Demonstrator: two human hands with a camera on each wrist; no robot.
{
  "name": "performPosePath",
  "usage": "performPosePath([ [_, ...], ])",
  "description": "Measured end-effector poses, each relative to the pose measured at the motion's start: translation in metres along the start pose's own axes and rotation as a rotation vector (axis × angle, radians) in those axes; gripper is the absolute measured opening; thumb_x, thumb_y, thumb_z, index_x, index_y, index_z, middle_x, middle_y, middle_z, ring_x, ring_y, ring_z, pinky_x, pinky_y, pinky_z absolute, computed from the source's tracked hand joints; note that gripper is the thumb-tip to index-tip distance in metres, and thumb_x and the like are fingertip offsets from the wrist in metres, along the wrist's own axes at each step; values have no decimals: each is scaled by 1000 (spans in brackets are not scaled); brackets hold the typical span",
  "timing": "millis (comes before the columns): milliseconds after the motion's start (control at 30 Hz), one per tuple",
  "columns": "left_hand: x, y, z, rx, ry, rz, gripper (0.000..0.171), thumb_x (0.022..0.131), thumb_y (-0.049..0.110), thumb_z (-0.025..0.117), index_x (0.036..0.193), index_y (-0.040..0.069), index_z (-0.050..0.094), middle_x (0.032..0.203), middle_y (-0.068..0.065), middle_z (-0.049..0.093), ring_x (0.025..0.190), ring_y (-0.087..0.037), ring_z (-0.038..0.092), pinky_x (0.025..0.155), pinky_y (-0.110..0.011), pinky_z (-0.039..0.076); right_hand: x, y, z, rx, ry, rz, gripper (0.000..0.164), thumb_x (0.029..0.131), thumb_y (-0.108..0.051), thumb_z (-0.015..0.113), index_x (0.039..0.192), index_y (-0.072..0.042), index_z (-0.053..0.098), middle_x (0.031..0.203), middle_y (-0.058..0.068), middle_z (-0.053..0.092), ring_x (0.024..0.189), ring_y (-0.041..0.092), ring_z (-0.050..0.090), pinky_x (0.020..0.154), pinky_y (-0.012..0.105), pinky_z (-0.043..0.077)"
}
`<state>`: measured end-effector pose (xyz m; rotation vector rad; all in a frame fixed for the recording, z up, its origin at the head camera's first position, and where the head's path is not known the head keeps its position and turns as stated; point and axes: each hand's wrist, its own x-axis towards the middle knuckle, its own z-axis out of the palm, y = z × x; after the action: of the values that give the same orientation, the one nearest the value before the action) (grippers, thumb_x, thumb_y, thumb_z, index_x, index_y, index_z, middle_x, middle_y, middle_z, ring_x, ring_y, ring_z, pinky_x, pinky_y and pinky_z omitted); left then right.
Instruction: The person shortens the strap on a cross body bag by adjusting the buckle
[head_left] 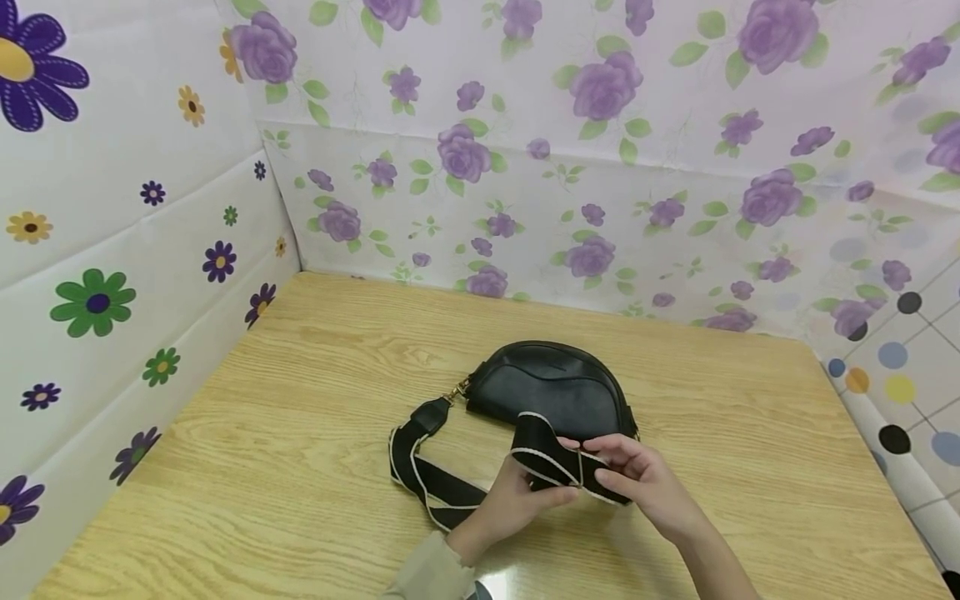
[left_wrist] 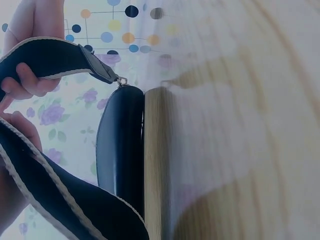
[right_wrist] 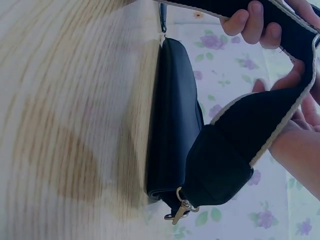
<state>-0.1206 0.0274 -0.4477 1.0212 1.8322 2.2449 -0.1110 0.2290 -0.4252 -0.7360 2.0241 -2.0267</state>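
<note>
A black woven strap with cream stitched edges is raised in a fold between both hands, above the wooden table and nearer to the viewer than the bag. The left hand grips the fold from the left with its thumb in front, and the right hand pinches the band between thumb and fingers at a slim metal slider that crosses it. From the left hand the strap drops to the table, doubles over itself, and runs to a black leather end tab and a gold-coloured metal clasp at the left end of a black half-moon leather bag. The right wrist view shows the other end tab, its gold-coloured clip hooked at the bag's right end. The bag lies right of the middle of the pale wood-grain table, its curved side toward the far edge. A pale sleeve covers the left wrist. Along the table's far edge hangs a white cloth with purple roses; along the left edge, a white cloth with purple, green and yellow flowers; beyond the right edge, a white covering with coloured dots and thin lines.
</note>
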Motion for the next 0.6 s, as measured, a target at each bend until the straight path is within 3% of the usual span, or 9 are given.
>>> performPosePath([
  [167, 0, 1, -1, 3, 0, -8, 44, 76, -7, 65, 117, -6, 49, 114, -19, 52, 99, -12, 50, 86, -30, 42, 1, -2, 1, -4, 31, 10, 25, 87, 5, 51, 108, -6, 60, 95, -1, 62, 84, 9, 57, 68, 22, 48],
  [433, 0, -3, -1, -35, -12, 7, 43, 79, 1, 66, 118, 0, 48, 115, -17, 51, 100, -13, 51, 85, -31, 43, 3, -3, 3, 49, 43, 0, 28, 86, 9, 51, 107, -6, 62, 103, -1, 63, 92, 11, 58, 73, 21, 48],
  [600, 0, -5, -1, -21, -18, -9, 44, 78, -2, 66, 118, 2, 48, 115, -16, 51, 101, -13, 50, 86, -31, 42, 4, -3, 3, 76, 26, -17, 28, 86, 10, 49, 108, -1, 61, 108, 3, 62, 100, 15, 56, 79, 23, 46],
])
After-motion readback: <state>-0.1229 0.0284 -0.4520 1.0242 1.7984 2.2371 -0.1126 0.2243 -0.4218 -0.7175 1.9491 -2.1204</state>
